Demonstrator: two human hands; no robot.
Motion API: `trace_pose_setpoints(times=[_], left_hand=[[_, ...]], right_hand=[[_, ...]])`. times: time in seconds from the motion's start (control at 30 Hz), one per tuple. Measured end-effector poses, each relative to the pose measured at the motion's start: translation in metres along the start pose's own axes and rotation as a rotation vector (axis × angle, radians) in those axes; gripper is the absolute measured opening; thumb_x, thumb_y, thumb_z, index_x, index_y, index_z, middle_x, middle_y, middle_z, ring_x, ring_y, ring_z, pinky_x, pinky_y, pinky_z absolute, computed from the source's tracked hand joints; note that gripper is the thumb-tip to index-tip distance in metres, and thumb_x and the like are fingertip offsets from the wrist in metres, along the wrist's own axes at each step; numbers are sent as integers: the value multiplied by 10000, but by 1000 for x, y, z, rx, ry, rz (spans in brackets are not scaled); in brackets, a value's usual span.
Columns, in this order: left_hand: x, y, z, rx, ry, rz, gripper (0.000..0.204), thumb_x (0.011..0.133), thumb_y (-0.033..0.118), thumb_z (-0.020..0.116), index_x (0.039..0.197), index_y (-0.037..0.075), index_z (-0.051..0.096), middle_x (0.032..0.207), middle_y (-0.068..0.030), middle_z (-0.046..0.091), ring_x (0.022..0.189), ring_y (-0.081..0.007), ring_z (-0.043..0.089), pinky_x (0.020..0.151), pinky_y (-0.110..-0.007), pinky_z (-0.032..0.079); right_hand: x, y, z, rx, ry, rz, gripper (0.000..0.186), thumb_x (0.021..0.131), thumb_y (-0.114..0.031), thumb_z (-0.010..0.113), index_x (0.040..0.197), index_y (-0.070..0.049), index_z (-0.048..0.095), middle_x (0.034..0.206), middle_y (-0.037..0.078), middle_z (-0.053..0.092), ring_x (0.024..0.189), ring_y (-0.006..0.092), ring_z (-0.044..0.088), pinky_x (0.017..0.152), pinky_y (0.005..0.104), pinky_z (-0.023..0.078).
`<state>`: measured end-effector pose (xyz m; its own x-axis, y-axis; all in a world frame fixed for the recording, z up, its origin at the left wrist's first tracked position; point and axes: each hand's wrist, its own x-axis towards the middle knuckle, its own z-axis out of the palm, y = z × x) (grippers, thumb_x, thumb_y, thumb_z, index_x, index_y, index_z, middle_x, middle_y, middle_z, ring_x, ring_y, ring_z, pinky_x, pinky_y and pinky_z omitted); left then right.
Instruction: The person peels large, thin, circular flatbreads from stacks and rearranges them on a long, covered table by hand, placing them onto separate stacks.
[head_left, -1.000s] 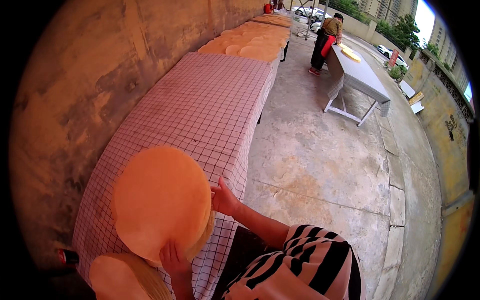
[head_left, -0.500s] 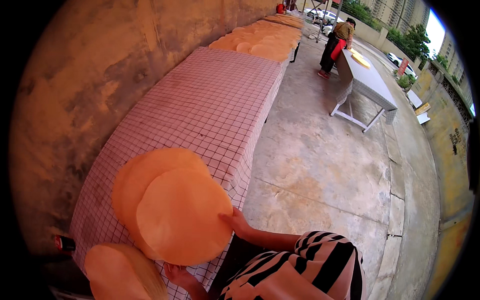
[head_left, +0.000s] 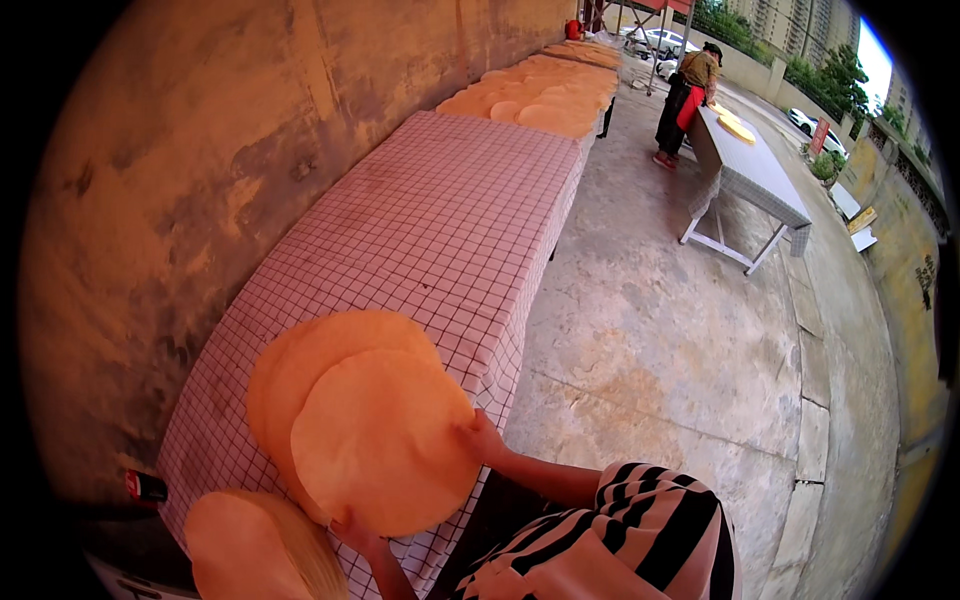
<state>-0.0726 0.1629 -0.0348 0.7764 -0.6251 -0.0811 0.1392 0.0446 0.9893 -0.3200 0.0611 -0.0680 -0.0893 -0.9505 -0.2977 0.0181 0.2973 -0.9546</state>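
Note:
Both hands are at a large, thin, orange round sheet (head_left: pixel 385 435), which lies offset toward me over a pile of similar sheets (head_left: pixel 280 370) on the checked cloth of the long table (head_left: pixel 420 230). My right hand (head_left: pixel 480 435) pinches its right edge, with the thumb on top. My left hand (head_left: pixel 355 530) grips its near edge, fingers partly under it. A thick stack of pale rounds (head_left: pixel 240 550) sits at the lower left, beside my left hand.
A wall (head_left: pixel 180 180) runs along the table's left. More rounds (head_left: pixel 530 95) cover its far end. A person (head_left: pixel 685 105) bends at a second table (head_left: pixel 760 190) with yellow rounds (head_left: pixel 735 130). A small dark-and-red object (head_left: pixel 145 485) is at the left. Concrete floor (head_left: pixel 640 340) lies between the tables.
The top sheet has slid down and right off the pile, exposing offset rounds beneath. My right hand has moved down and right with it; my left hand has shifted lower to its near edge.

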Motion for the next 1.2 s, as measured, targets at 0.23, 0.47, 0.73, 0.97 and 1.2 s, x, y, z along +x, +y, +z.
trace_pose_setpoints(times=[0.23, 0.47, 0.73, 0.97, 1.2], left_hand=[[7, 106, 29, -96, -241, 102, 481, 796, 42, 559, 1230, -35, 368, 1151, -143, 488, 997, -240, 502, 853, -363, 425], [28, 190, 75, -251, -382, 145, 445, 803, 40, 554, 1221, 12, 404, 1172, -132, 494, 1006, -243, 516, 847, -360, 440], [74, 27, 8, -204, 15, -242, 199, 821, 48, 573, 1011, -2, 541, 948, -58, 582, 859, -163, 568, 712, -308, 489], [37, -16, 3, -79, 64, -275, 147, 863, 157, 562, 884, 28, 495, 871, -34, 561, 770, -140, 563, 621, -267, 474], [45, -18, 26, 11, 65, -102, 136, 877, 105, 521, 967, 15, 476, 928, -42, 559, 832, -131, 545, 707, -268, 467]], right_hand=[[17, -75, -10, 165, -189, -97, 309, 829, -92, 538, 1107, 5, 446, 979, 82, 563, 875, 155, 558, 746, 296, 475], [17, -218, -9, 352, -438, -385, 354, 861, -96, 522, 1178, 5, 402, 1070, 80, 535, 967, 146, 525, 821, 284, 450], [-19, -81, 2, 525, -149, 66, 319, 859, -134, 547, 1125, 0, 432, 1008, 80, 574, 886, 159, 570, 728, 290, 487], [18, -28, -22, 495, -107, 244, 361, 856, -282, 569, 986, 36, 458, 863, 105, 560, 744, 169, 573, 599, 292, 479], [49, -20, -7, 213, -96, -94, 217, 837, -122, 592, 976, -18, 463, 884, 38, 545, 767, 100, 527, 657, 250, 456]])
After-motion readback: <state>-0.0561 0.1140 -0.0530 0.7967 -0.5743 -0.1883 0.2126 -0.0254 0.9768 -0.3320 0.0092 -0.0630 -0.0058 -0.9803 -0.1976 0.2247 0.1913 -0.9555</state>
